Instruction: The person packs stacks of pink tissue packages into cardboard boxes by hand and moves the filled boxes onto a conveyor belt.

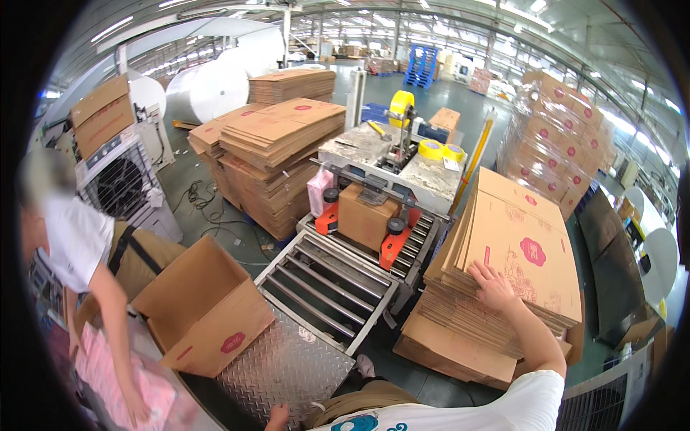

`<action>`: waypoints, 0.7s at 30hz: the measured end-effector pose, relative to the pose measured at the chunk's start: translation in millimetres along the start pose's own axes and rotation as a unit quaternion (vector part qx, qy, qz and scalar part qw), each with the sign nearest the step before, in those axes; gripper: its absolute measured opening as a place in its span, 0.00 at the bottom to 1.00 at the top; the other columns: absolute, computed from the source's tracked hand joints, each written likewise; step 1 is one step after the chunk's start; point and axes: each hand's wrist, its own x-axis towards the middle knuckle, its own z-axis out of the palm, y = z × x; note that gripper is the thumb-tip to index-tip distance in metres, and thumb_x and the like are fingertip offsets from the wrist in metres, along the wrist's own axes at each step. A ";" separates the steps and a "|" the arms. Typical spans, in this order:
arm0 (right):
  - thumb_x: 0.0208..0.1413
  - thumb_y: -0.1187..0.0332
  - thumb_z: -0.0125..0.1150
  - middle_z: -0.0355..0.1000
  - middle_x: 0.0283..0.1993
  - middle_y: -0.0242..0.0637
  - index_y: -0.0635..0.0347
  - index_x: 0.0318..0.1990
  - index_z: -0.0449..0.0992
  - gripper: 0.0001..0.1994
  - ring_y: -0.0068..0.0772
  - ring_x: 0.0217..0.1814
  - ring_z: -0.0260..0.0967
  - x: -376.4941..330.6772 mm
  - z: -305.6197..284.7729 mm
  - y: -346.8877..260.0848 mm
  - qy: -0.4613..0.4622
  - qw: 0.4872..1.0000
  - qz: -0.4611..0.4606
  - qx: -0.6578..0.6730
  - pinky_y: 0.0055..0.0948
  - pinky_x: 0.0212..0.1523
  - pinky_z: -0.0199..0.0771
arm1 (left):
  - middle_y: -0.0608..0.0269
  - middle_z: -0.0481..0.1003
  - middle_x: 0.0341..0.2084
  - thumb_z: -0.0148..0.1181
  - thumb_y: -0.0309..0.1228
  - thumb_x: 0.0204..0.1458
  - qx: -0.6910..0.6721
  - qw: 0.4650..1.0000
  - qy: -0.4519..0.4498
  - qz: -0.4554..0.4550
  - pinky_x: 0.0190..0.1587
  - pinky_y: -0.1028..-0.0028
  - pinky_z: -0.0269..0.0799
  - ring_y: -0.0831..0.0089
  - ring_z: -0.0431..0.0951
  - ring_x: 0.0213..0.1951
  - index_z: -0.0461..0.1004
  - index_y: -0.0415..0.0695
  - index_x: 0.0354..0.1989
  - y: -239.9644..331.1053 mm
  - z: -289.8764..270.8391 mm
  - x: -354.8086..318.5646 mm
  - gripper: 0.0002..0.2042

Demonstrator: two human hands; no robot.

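Note:
My right hand [496,286] lies with fingers spread on the near edge of the top flattened carton [514,237], on a tall stack at the right. Only a small part of my left hand [278,416] shows at the lower edge, beside the diamond-plate metal table [287,359]; its fingers are mostly hidden. An open, empty-looking carton [205,302] stands tilted at the table's left. Past the metal rollers [323,284], a closed carton [366,217] sits inside the carton-sealing machine [356,151], between its orange side guides.
At the left a co-worker's hands [133,409] rest on pink-wrapped packs [118,366]. More flattened cartons [284,129] are stacked behind the rollers. Yellow tape rolls [431,149] lie on the machine. Wrapped cartons [560,136] rise at the back right. Cables [201,201] lie on the floor.

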 end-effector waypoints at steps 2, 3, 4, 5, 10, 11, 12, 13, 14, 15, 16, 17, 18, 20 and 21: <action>0.45 0.70 0.56 0.51 0.65 0.38 0.52 0.60 0.57 0.31 0.41 0.66 0.50 9.7 2.2 -5.4 0.005 1.000 -0.025 -0.018 0.40 0.59 0.56 | 0.42 0.75 0.31 0.49 0.47 0.46 0.022 0.999 -0.013 0.031 0.37 0.60 0.72 0.50 0.77 0.33 0.74 0.32 0.32 -16.6 19.2 -3.6 0.25; 0.44 0.71 0.55 0.51 0.65 0.38 0.52 0.59 0.58 0.30 0.40 0.65 0.50 14.3 5.2 -6.7 0.006 0.999 -0.036 -0.027 0.40 0.59 0.57 | 0.42 0.75 0.31 0.49 0.47 0.46 0.034 0.998 -0.021 0.047 0.37 0.60 0.72 0.50 0.77 0.33 0.74 0.32 0.32 -22.9 29.3 -3.8 0.25; 0.44 0.71 0.55 0.53 0.64 0.38 0.53 0.58 0.59 0.29 0.40 0.64 0.52 17.6 11.2 -4.0 0.013 0.999 -0.036 -0.036 0.39 0.59 0.58 | 0.42 0.75 0.31 0.49 0.47 0.45 0.041 0.997 -0.029 0.064 0.36 0.60 0.72 0.50 0.77 0.33 0.74 0.31 0.31 -24.4 41.7 -6.2 0.25; 0.45 0.71 0.54 0.54 0.63 0.38 0.53 0.57 0.60 0.27 0.39 0.64 0.53 22.5 16.5 -1.8 0.020 0.998 -0.038 -0.044 0.39 0.58 0.58 | 0.43 0.75 0.30 0.49 0.46 0.46 0.028 0.998 -0.040 0.050 0.34 0.61 0.72 0.52 0.77 0.31 0.74 0.32 0.31 -32.3 44.7 -11.6 0.24; 0.45 0.71 0.50 0.58 0.59 0.40 0.57 0.52 0.64 0.22 0.40 0.62 0.55 30.4 14.2 0.2 -0.004 0.993 0.038 -0.112 0.40 0.57 0.59 | 0.53 0.73 0.23 0.52 0.42 0.49 -0.124 0.990 -0.065 -0.010 0.25 0.67 0.68 0.63 0.74 0.24 0.73 0.36 0.31 -45.4 52.4 -37.7 0.18; 0.45 0.70 0.51 0.59 0.58 0.39 0.57 0.51 0.65 0.21 0.40 0.60 0.57 33.2 18.0 6.4 0.034 0.987 0.074 -0.135 0.40 0.56 0.59 | 0.55 0.73 0.21 0.52 0.42 0.50 -0.172 0.983 -0.055 -0.022 0.23 0.68 0.67 0.65 0.73 0.23 0.73 0.37 0.31 -50.3 47.9 -41.9 0.17; 0.45 0.69 0.51 0.60 0.57 0.39 0.58 0.49 0.65 0.20 0.39 0.57 0.61 41.2 28.1 23.4 0.159 0.976 0.097 -0.113 0.41 0.53 0.63 | 0.57 0.72 0.20 0.53 0.41 0.51 -0.225 0.973 -0.041 -0.032 0.21 0.69 0.66 0.68 0.72 0.21 0.73 0.37 0.31 -54.8 41.1 -46.0 0.16; 0.46 0.68 0.51 0.64 0.53 0.41 0.59 0.49 0.66 0.19 0.40 0.51 0.65 55.2 -13.0 -25.2 0.122 0.975 0.164 -0.083 0.42 0.48 0.65 | 0.59 0.72 0.18 0.53 0.40 0.52 -0.283 0.958 0.004 -0.047 0.19 0.70 0.66 0.70 0.72 0.20 0.72 0.38 0.30 -78.2 20.9 -57.8 0.15; 0.46 0.69 0.51 0.69 0.44 0.40 0.58 0.44 0.67 0.15 0.40 0.44 0.68 33.7 -20.7 47.8 0.125 0.938 0.270 -0.176 0.40 0.43 0.67 | 0.65 0.69 0.18 0.53 0.39 0.54 -0.353 0.932 -0.079 -0.039 0.18 0.74 0.62 0.75 0.68 0.19 0.70 0.42 0.30 -23.1 30.9 -67.6 0.12; 0.48 0.69 0.50 0.71 0.33 0.37 0.57 0.35 0.68 0.07 0.40 0.38 0.70 33.4 -39.7 73.9 0.180 0.920 0.289 -0.192 0.40 0.38 0.68 | 0.64 0.70 0.20 0.52 0.38 0.54 -0.333 0.940 -0.069 -0.017 0.21 0.74 0.64 0.75 0.70 0.21 0.70 0.42 0.32 -6.3 20.5 -75.4 0.11; 0.49 0.69 0.50 0.70 0.29 0.38 0.56 0.29 0.66 0.02 0.42 0.33 0.70 40.0 -61.2 80.6 0.328 0.879 0.257 -0.230 0.40 0.32 0.68 | 0.64 0.71 0.22 0.52 0.37 0.54 -0.318 0.947 -0.044 0.005 0.24 0.75 0.66 0.74 0.71 0.24 0.71 0.41 0.35 -0.8 4.7 -80.6 0.11; 0.49 0.69 0.52 0.69 0.26 0.41 0.57 0.26 0.66 0.04 0.45 0.29 0.69 42.4 -103.7 76.8 0.415 0.869 0.223 -0.149 0.42 0.29 0.67 | 0.64 0.72 0.24 0.51 0.36 0.54 -0.303 0.952 -0.021 0.028 0.27 0.75 0.68 0.74 0.72 0.26 0.71 0.41 0.37 9.6 -8.9 -83.9 0.11; 0.49 0.70 0.54 0.68 0.25 0.42 0.58 0.25 0.65 0.06 0.45 0.28 0.68 31.3 -157.9 61.5 0.493 0.850 0.156 -0.100 0.43 0.28 0.66 | 0.62 0.72 0.24 0.52 0.36 0.53 -0.310 0.949 0.002 0.057 0.26 0.74 0.68 0.73 0.72 0.26 0.71 0.40 0.37 31.5 -19.3 -90.0 0.12; 0.48 0.67 0.60 0.67 0.22 0.39 0.58 0.25 0.67 0.08 0.43 0.25 0.67 4.5 -246.9 10.3 0.560 0.811 0.102 -0.133 0.40 0.26 0.64 | 0.60 0.73 0.24 0.53 0.38 0.53 -0.314 0.942 0.050 0.107 0.26 0.72 0.68 0.72 0.73 0.25 0.71 0.38 0.38 82.4 -42.8 -110.3 0.14; 0.48 0.66 0.62 0.67 0.20 0.39 0.59 0.25 0.69 0.09 0.41 0.23 0.66 -3.3 -275.9 -21.3 0.617 0.773 0.055 -0.139 0.38 0.25 0.64 | 0.57 0.75 0.27 0.54 0.38 0.53 -0.278 0.945 0.079 0.152 0.32 0.71 0.69 0.70 0.74 0.30 0.70 0.36 0.42 104.1 -57.0 -119.2 0.16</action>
